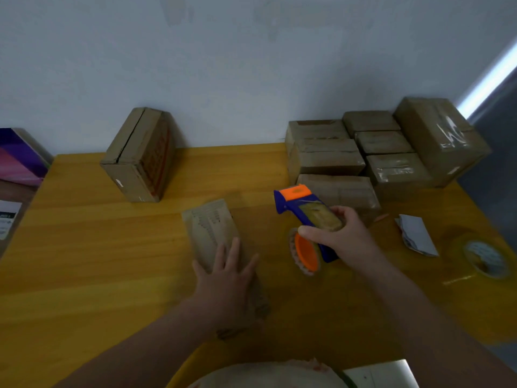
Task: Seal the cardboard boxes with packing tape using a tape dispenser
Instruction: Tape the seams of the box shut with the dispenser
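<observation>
While the left hand (226,278) lies flat on a small cardboard box (209,228), its fingers (233,247) are straight and spread, pressing on the near part of the lid without curling round anything. That box lies on the yellow wooden bench (84,247), near the middle, with its long side running away from the person. Just to its right, the right hand (347,239) grips a blue and orange tape dispenser (313,212), thumb and fingers wrapped round the body. The dispenser's orange head points away from the person, and its tape roll (305,253) sits at the near end, low over the bench. Dispenser and small box are apart, not touching.

At the back left, a larger cardboard box (140,155) stands on end against the white wall (251,65). At the back right sits a cluster of taped boxes (330,152), with a bigger taped box (439,138) beside them at the corner. Near the right edge lie a folded white paper (416,233) and a loose roll of clear tape (486,259). A purple and pink carton (19,155) shows at the far left, off the bench.
</observation>
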A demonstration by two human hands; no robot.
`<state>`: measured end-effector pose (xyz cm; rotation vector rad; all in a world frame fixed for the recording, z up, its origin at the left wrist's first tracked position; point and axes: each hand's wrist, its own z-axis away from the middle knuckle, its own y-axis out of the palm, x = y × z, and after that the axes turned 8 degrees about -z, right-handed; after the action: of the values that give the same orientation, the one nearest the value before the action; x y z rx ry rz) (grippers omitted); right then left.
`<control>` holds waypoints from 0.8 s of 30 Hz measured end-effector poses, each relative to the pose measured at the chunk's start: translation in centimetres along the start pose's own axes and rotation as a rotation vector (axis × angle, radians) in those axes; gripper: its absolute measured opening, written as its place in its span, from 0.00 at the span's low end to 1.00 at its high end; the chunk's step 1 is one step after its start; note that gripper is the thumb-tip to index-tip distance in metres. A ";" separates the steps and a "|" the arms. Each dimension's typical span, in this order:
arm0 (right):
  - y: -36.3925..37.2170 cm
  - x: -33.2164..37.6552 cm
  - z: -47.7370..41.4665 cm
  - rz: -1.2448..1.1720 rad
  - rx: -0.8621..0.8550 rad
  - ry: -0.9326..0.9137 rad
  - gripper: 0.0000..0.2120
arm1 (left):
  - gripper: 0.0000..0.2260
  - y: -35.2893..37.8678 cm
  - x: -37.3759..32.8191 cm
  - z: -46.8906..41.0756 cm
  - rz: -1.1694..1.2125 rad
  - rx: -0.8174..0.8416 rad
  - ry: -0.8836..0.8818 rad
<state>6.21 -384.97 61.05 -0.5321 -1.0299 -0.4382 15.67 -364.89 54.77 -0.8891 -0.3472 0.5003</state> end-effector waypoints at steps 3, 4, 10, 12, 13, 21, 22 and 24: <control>-0.3 -0.5 -0.4 -0.031 0.069 0.043 0.42 | 0.57 0.3 0.4 0.0 -0.118 0.001 0.070; -0.3 -0.8 -0.7 -0.042 0.066 0.056 0.39 | 0.56 0.2 0.7 -0.2 -0.124 -0.009 0.096; 0.2 -3.1 -1.8 0.000 0.124 0.064 0.30 | 0.35 -1.5 2.2 -2.0 -0.144 -0.143 0.199; 0.5 -4.3 -2.1 0.082 0.133 0.044 0.29 | 0.33 -1.3 2.3 -2.4 -0.123 -0.188 0.143; 0.7 -4.9 -2.3 0.116 0.134 0.034 0.28 | 0.34 -1.1 2.3 -2.5 -0.092 -0.202 0.089; -0.4 -7.0 -2.7 0.378 0.146 -0.056 0.24 | 0.36 -0.4 2.7 -3.1 0.017 -0.196 -0.036; -0.3 -6.9 -2.7 0.438 0.139 -0.067 0.26 | 0.36 -0.4 2.7 -3.2 0.021 -0.206 -0.031; 0.0 -6.8 -2.6 0.567 0.101 -0.093 0.34 | 0.36 -0.4 2.7 -3.4 0.020 -0.222 -0.006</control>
<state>4.96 -385.91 53.90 -0.7279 -0.9344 0.1411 19.68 -365.87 53.35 -1.1073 -0.4048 0.4891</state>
